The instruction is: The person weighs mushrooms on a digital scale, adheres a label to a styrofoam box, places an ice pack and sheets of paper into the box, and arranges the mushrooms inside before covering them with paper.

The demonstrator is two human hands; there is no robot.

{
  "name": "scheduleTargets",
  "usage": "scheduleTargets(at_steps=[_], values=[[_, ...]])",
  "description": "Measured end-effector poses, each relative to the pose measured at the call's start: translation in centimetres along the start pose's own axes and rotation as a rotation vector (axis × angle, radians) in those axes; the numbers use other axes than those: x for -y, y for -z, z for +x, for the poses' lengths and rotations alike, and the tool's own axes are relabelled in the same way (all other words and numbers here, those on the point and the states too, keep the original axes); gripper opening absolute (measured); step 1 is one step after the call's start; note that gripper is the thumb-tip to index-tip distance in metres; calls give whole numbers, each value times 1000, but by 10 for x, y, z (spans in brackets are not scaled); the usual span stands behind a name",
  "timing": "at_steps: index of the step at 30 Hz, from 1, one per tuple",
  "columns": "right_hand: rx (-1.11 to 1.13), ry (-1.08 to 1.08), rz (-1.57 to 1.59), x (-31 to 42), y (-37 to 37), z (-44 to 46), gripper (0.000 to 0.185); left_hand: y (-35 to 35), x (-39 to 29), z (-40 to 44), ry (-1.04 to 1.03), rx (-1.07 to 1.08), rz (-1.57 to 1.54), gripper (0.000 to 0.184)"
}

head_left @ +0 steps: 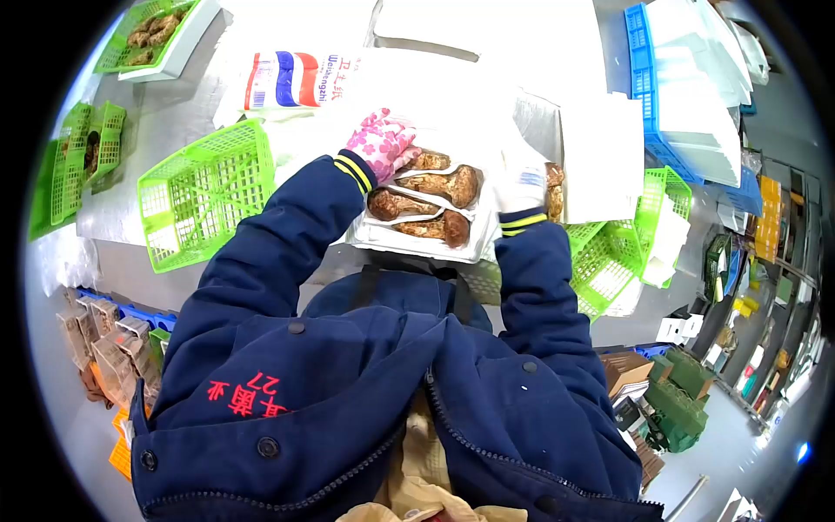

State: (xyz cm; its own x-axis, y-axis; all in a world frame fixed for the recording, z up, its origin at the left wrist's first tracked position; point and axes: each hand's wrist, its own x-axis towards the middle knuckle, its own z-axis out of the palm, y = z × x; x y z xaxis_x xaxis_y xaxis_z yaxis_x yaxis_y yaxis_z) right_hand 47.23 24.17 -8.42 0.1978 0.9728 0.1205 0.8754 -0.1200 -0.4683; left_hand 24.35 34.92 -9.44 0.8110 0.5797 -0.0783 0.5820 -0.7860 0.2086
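Observation:
A white foam tray right in front of me holds several brown mushrooms, such as a thick-stemmed mushroom, with white paper strips between them. My left hand, in a pink floral glove, rests at the tray's upper left corner, its fingers stretched towards the uppermost mushroom. On the tray's right side is my right hand in a white glove; glare blurs its fingers. Another brown mushroom shows just right of that hand, and whether the hand grips it I cannot make out.
A paper packet lies beyond my left hand. Left stands a green plastic basket; right are another green basket and a white foam piece. A blue crate holds white sheets. A far-left basket holds mushrooms.

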Motion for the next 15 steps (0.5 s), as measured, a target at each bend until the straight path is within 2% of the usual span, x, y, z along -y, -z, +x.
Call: scheduleTargets(at_steps=[1,2,3,4,5,7,8,9,11,12,15], values=[[-55,-81,56,-14,4,-5,39,0,5,-6,9,2,-2,37],[-109,-162,112,-30,6,-10,48,-2,11,-12,-29,-113,-62,42],[-52,-162,-169,-65,-5,-16,62,-3,18,-20,-67,-229,-122,47],[56,-321,-375,-68,-9,-21,72,-1,22,-25,-55,-181,-155,56],[62,-313,-367,-66,-12,-20,72,0,28,-32,-44,-144,-153,58],[325,-247,-606,-64,-10,-16,78,5,35,-41,-42,-54,-107,60],[380,-254,-524,-73,-15,-12,77,10,32,-42,9,63,-67,60],[480,-221,-587,-80,-16,-5,73,8,33,-41,-2,17,-49,59],[494,-199,-593,-88,-18,1,66,13,35,-39,35,90,-4,57],[454,-305,-555,-86,-12,4,63,8,38,-41,17,6,40,55],[232,-593,-335,-52,23,1,58,8,48,-49,12,61,45,52]])
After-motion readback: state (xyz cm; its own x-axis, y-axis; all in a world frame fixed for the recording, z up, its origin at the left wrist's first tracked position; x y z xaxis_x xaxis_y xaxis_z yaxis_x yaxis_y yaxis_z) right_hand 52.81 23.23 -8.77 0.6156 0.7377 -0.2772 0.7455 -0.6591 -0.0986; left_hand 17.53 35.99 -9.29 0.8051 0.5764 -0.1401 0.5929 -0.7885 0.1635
